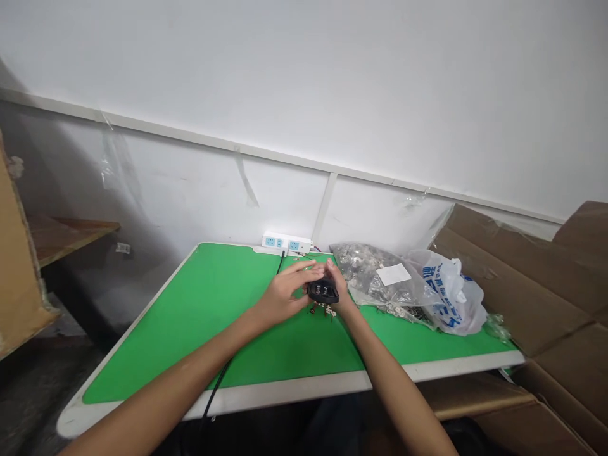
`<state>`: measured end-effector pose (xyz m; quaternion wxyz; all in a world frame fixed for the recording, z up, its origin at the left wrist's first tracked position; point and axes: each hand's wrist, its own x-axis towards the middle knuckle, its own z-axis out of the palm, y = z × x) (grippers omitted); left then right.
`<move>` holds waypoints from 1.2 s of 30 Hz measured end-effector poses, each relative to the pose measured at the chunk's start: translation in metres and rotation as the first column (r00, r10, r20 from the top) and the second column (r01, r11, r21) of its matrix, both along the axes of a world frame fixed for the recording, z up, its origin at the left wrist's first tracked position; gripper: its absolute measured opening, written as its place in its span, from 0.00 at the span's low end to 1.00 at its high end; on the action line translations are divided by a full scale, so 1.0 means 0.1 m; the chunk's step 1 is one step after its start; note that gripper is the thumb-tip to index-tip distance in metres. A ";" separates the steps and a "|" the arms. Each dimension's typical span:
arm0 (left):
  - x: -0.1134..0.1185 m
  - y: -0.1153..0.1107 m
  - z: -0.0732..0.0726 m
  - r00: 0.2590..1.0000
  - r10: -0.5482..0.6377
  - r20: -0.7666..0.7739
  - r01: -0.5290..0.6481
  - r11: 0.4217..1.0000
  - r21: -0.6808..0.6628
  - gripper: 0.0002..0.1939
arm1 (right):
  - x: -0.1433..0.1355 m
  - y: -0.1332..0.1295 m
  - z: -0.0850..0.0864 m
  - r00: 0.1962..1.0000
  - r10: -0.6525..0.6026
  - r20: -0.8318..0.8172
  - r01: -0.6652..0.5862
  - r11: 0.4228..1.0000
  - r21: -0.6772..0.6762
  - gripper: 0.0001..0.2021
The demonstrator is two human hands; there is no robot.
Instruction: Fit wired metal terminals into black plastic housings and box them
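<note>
Between my two hands is a small black plastic casing [323,292] with an open, hollow end turned toward me. My left hand [291,288] grips it from the left, its fingers reaching over the top. From the right, my right hand [338,282] is wrapped round its side, with the fingertips partly hidden behind the casing. Several small metal parts [329,311], some reddish, show just under the casing; whether they touch it I cannot tell. All this is above the green table top [228,285].
A power strip [287,242] lies along the table's back edge, and a black cable [219,380] runs from it past my left arm. To the right are a clear bag of metal parts [365,269], a white plastic bag [451,294] and large cardboard [513,278].
</note>
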<state>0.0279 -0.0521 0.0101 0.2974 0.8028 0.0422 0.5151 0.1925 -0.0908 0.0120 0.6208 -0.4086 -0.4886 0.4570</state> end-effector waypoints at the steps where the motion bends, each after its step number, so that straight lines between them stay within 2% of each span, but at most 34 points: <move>1: 0.00 0.00 0.01 1.000 -0.017 -0.007 0.017 1.000 -0.008 0.20 | 0.01 0.00 0.00 1.000 -0.008 0.005 0.008 1.000 0.000 0.33; 6: -0.01 -0.01 0.07 0.990 -0.136 -0.029 0.131 0.983 -0.129 0.19 | 0.06 -0.02 0.00 0.999 -0.046 -0.014 0.046 0.999 -0.011 0.30; 9: -0.01 -0.02 0.10 0.987 -0.153 -0.049 0.144 0.978 -0.154 0.20 | 0.03 0.01 -0.02 0.997 -0.063 -0.051 0.062 0.998 -0.012 0.31; 12: 0.00 -0.04 0.10 0.998 -0.050 -0.026 0.046 0.986 -0.162 0.22 | -0.07 0.06 -0.07 0.992 -0.079 -0.101 0.076 0.996 -0.036 0.32; 14: 0.01 -0.07 0.09 0.997 0.064 0.039 -0.055 0.981 -0.184 0.24 | -0.16 0.10 -0.12 0.972 -0.124 -0.202 0.120 0.992 -0.031 0.32; 17: 0.03 -0.12 0.09 0.972 0.195 0.132 -0.161 0.959 -0.233 0.24 | -0.28 0.15 -0.20 0.901 -0.199 -0.386 0.208 0.978 -0.017 0.28; 22: 0.06 -0.13 0.13 0.966 0.239 0.101 -0.194 0.923 -0.333 0.09 | -0.44 0.19 -0.26 0.819 -0.304 -0.487 0.343 0.939 -0.010 0.19; 28: 0.10 -0.17 0.18 0.940 0.300 0.165 -0.196 0.867 -0.459 0.08 | -0.59 0.18 -0.25 0.792 -0.365 -0.489 0.417 0.909 -0.003 0.17; 31: 0.13 -0.20 0.17 0.921 0.352 0.168 -0.260 0.875 -0.409 0.08 | -0.60 0.19 -0.25 0.782 -0.363 -0.506 0.413 0.911 -0.015 0.15; 36: 0.14 -0.16 0.08 0.879 0.456 0.139 -0.438 0.888 -0.144 0.06 | -0.59 0.20 -0.25 0.743 -0.335 -0.579 0.400 0.916 -0.017 0.12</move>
